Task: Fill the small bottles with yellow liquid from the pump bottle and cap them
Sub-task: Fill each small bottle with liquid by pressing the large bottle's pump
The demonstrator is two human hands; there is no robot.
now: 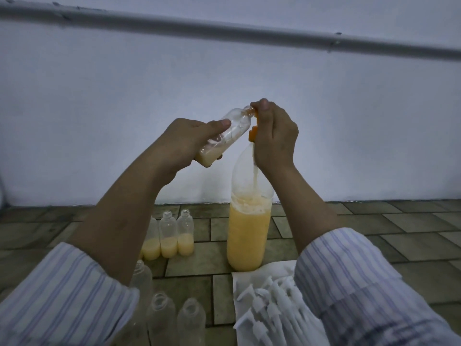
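Note:
My left hand [184, 143] grips a small clear bottle [225, 136], tilted with its mouth up and to the right against the orange pump nozzle [252, 133]. A little yellow liquid lies in its lower end. My right hand [273, 136] is curled round the orange pump head on top of the tall pump bottle [249, 233], thumb on top. The pump bottle stands on the tiled floor, over half full of yellow liquid. Three partly filled small bottles [169, 236] stand uncapped to its left.
Several empty small bottles [174, 318] stand at the bottom, near my left sleeve. A white sheet [252, 273] at the lower right carries several white spray caps [272, 310], partly hidden by my right sleeve. A pale wall [224, 71] rises close behind.

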